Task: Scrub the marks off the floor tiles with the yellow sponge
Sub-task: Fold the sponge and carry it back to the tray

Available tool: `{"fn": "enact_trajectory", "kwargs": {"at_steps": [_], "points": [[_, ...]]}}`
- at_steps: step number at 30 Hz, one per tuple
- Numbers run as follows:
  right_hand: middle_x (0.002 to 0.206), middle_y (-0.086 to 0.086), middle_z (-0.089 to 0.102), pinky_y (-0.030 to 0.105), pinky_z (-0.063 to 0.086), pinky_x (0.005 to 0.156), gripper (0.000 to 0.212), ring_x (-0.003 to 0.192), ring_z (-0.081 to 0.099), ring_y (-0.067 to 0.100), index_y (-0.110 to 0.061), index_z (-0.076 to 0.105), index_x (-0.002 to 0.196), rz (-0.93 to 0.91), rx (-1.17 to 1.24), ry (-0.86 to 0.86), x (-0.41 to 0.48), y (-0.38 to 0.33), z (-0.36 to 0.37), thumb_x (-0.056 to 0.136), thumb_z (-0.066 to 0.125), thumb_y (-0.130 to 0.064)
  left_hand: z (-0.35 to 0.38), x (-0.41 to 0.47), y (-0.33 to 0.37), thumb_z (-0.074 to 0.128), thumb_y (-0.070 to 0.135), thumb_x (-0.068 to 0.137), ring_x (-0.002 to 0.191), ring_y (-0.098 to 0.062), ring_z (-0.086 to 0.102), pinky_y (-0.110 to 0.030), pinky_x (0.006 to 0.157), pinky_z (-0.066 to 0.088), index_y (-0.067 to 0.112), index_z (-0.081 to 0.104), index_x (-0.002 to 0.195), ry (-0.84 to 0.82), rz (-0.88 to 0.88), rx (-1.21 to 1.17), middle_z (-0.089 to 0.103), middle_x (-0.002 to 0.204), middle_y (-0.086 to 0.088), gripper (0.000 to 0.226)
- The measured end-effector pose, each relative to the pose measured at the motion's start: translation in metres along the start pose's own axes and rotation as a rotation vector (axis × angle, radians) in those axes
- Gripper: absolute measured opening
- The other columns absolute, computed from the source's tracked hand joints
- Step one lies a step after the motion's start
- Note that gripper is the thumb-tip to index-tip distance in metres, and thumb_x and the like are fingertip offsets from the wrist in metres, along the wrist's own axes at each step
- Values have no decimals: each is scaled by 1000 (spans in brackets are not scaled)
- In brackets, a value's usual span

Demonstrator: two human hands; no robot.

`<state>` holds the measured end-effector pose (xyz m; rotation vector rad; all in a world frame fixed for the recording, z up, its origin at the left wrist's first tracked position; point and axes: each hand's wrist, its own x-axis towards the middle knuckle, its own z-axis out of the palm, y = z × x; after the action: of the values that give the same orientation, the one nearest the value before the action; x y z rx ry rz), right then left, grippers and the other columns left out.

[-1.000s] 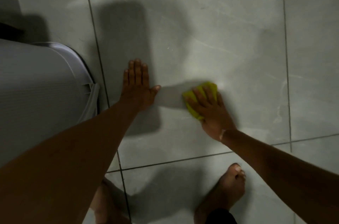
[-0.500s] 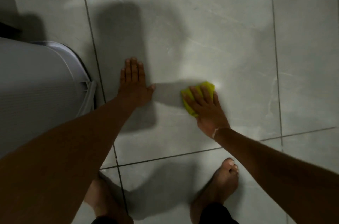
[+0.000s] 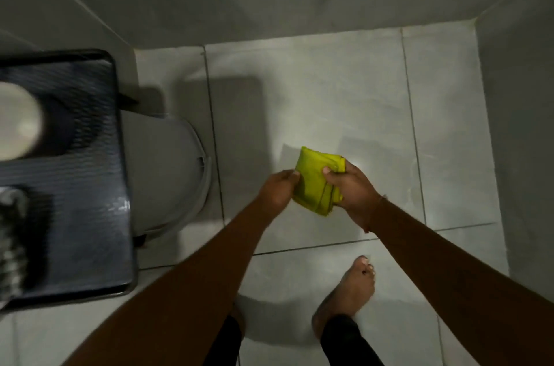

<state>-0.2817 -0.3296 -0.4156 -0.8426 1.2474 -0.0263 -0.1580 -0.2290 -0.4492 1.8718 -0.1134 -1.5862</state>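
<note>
- Dark rectangular tray (image 3: pixel 75 215), rounded corners, finely ribbed glossy surface; it carries a pale round object (image 3: pixel 18 120) and a blurred grey item at its left edge. No legible writing.
- Grey toilet lid (image 3: pixel 168 174), smooth, curved, just beside the tray.
- Left hand (image 3: pixel 277 190): fingers curled, thumb and fingertips pinching the left edge of the yellow sponge (image 3: pixel 314 183).
- The yellow sponge is held in the air above the floor tiles (image 3: pixel 359 90); flat, soft, creased, roughly square. No brand visible.
- Right hand (image 3: pixel 352 190): closed on the sponge's right side, thumb on top.
- Floor tiles: pale grey, glossy, marbled, dark grout lines.
- Bare foot (image 3: pixel 349 290) on the tiles, lower right.
</note>
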Motion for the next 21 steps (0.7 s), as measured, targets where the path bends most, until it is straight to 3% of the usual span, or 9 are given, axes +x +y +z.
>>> {"fn": "enact_trajectory", "kwargs": {"at_steps": [2,5,8,11,15,18,21], "points": [[123,15,67,56,53,92,34,110,66,34,-13,57,131,27,58,-72,-38,-27,19,97,53,-11,-11,-49,20,46,27,99,93,-22,61,-30,79,49,14,62,105,-1,-9,-205,64,108,-11,22],[121,14,69,51,58,86,33,107,68,32,-12,57,129,-27,45,-108,-87,-59,56,96,54,-11,-45,-120,40,48,30,98,73,-20,63,-32,65,54,14,62,98,50,57,-273,65,89,-10,21],[121,23,67,50,57,84,29,109,65,40,-5,56,123,-85,-108,-60,-122,-71,114,95,58,-10,-101,-184,43,52,30,96,66,-14,63,-30,57,54,21,63,84,198,143,-253,65,76,-1,19],[105,23,70,54,58,82,18,100,66,42,-5,60,105,-200,-355,-57,-140,-67,180,90,66,-14,-161,-228,29,57,30,93,60,-8,64,-25,49,51,17,67,82,359,151,-234,68,70,2,20],[89,6,70,39,56,74,25,84,65,27,-16,65,93,-408,-747,-56,-143,-56,256,84,71,-37,-226,-254,1,61,28,92,64,-10,68,-23,48,53,15,69,83,531,83,-302,73,69,2,18],[104,8,67,37,51,83,35,101,57,28,-19,68,102,-530,-1093,-54,-133,-45,295,83,66,-49,-255,-250,-26,61,30,91,81,-20,66,-29,55,54,11,66,98,634,9,-293,70,88,-6,21],[113,9,65,42,46,93,41,111,52,32,-20,69,111,-564,-1313,-31,-122,-32,314,84,63,-50,-269,-236,-51,59,26,93,90,-27,63,-35,58,57,9,63,110,619,-75,-266,64,98,-8,24]]}}
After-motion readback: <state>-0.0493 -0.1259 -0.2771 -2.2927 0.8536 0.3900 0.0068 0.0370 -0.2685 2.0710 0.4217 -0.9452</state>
